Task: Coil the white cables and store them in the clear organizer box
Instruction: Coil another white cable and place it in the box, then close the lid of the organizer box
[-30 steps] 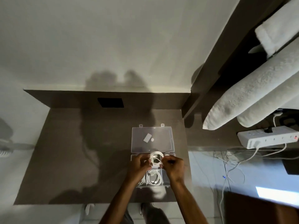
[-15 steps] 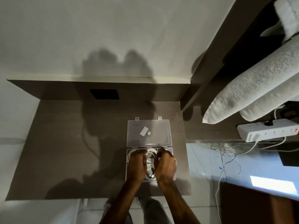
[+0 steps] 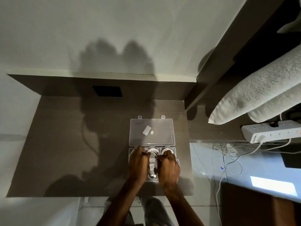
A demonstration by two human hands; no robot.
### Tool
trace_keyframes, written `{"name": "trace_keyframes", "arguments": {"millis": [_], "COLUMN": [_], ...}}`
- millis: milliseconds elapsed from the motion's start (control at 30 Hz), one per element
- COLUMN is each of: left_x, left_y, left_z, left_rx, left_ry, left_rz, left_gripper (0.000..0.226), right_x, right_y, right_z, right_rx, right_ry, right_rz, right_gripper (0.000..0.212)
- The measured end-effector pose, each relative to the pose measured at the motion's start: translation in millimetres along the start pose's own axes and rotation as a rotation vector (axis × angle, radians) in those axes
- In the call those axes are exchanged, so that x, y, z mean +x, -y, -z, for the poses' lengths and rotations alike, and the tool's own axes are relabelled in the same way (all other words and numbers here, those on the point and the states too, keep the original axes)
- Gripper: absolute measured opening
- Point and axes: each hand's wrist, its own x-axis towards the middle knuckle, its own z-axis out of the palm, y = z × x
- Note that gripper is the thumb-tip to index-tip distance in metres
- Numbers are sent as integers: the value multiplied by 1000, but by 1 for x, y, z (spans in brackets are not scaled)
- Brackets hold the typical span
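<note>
The clear organizer box (image 3: pixel 175 150) lies on the dark brown desk with its lid (image 3: pixel 151 131) folded flat away from me. Coiled white cables (image 3: pixel 152 152) fill its compartments. My left hand (image 3: pixel 138 165) and my right hand (image 3: pixel 168 167) rest side by side over the box base, knuckles up, fingers curled down onto the middle coil. Both hands hide most of the base and the coils under them. Whether the fingers pinch the cable or only press on it cannot be made out.
A black square panel (image 3: pixel 107 91) sits in the desk's back board. To the right lie a white power strip (image 3: pixel 273 131), loose white wires (image 3: pixel 231 159) on the pale floor, and rolled white towels (image 3: pixel 255 95). The desk's front edge (image 3: pixel 65 196) is near my body.
The coil was held up between both hands above the box; both hands have come down into the box base with it. The view has tilted slightly downward.
</note>
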Motion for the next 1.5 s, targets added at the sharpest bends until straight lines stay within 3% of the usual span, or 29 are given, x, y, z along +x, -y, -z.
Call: {"name": "trace_keyframes", "arguments": {"millis": [133,233,300,367,433,533,733,900,967,1033,1133,1200,1267,1367,1433,1500], "left_x": [-4,-3,4,15,28,44,72,76,75,70,61,52,39,24,17,10], "left_y": [4,14,28,36,37,24,14,16,20,24,40,53,60,62,58,56], "left_z": [9,24,32,36,35,39,54,65,65,67,69,66,59,47,40,32], "left_rx": [216,72,4,-143,-393,-826,-1210,-1308,-1244,-1008,-198,213,317,296,238,218], "left_ry": [-6,-209,-248,-169,-44,125,108,97,130,195,185,174,216,206,218,214], "left_rz": [-216,-129,-21,125,302,508,528,486,436,253,-158,-292,-333,-337,-306,-271], "left_gripper": [40,34,44,55,50,44,69,72,75,67,42,51,71,92,106,112], "right_x": [-1,-8,-20,-35,-45,-50,-28,-5,1,0,-10,-15,-18,-17,-15,-13], "right_y": [5,-5,-25,-53,-75,-80,-75,-77,-76,-76,-78,-80,-81,-83,-87,-86], "right_z": [8,18,23,21,17,10,2,2,1,1,3,8,16,17,12,8], "right_rx": [34,165,266,364,461,648,656,600,643,744,895,863,786,646,511,439], "right_ry": [-45,-207,-278,-248,-160,-7,-16,-58,-51,-33,-29,-98,-135,49,155,157], "right_rz": [17,27,-80,-282,-415,-392,-445,-433,-469,-533,-583,-553,-395,-51,48,48], "right_gripper": [35,22,23,27,30,28,23,17,18,25,36,42,44,66,78,81]}}
